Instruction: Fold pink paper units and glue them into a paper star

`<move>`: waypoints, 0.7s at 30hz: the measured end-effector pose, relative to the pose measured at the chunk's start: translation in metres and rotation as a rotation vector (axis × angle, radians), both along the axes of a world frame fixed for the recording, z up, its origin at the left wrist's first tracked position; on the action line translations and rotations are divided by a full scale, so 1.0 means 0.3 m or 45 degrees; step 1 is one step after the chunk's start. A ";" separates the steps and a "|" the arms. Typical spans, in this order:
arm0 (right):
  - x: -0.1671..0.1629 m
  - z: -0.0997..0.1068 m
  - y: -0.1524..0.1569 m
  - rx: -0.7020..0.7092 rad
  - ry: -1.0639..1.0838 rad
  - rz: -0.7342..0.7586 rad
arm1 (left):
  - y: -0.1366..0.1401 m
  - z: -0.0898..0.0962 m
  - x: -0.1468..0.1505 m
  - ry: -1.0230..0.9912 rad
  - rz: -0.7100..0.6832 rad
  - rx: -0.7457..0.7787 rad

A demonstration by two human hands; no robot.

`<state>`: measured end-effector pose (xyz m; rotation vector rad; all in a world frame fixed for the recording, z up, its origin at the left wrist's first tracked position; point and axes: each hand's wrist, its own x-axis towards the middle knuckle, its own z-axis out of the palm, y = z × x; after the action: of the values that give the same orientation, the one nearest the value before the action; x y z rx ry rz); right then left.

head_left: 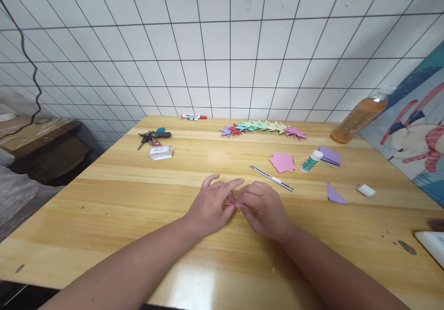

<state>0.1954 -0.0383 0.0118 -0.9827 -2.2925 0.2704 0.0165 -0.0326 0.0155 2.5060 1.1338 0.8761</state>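
Note:
Both hands meet over the middle of the wooden table [132, 199]. Between their fingertips shows a small sliver of pink paper [228, 203], mostly hidden by the fingers. My left hand [212, 203] pinches it between thumb and a finger, with the index finger stretched above. My right hand [261, 207] is closed, its thumb and fingertips pressed together at the paper's right end. Just beyond the right hand lies a slim utility knife [271, 177]. Farther back is a stack of pink paper pieces [282, 161].
A row of folded paper stars [262, 127] lies near the tiled wall. To the right are a glue stick [311, 161], purple paper squares [330, 155], a purple triangle [336, 194], an eraser [365, 190] and a bottle [360, 116]. Keys [154, 136], a clear box [161, 152] and a marker [194, 117] are left.

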 end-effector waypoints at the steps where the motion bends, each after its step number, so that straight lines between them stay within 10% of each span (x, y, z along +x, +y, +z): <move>1: 0.000 -0.004 0.002 -0.017 0.030 -0.020 | 0.003 -0.004 0.000 -0.014 0.004 -0.004; 21: 0.003 -0.001 0.023 -0.105 0.143 -0.061 | 0.018 -0.014 -0.010 -0.133 -0.007 -0.051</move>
<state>0.1963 -0.0314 0.0113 -1.0359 -2.1686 0.3930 0.0135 -0.0271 0.0114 2.3998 1.0999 0.9608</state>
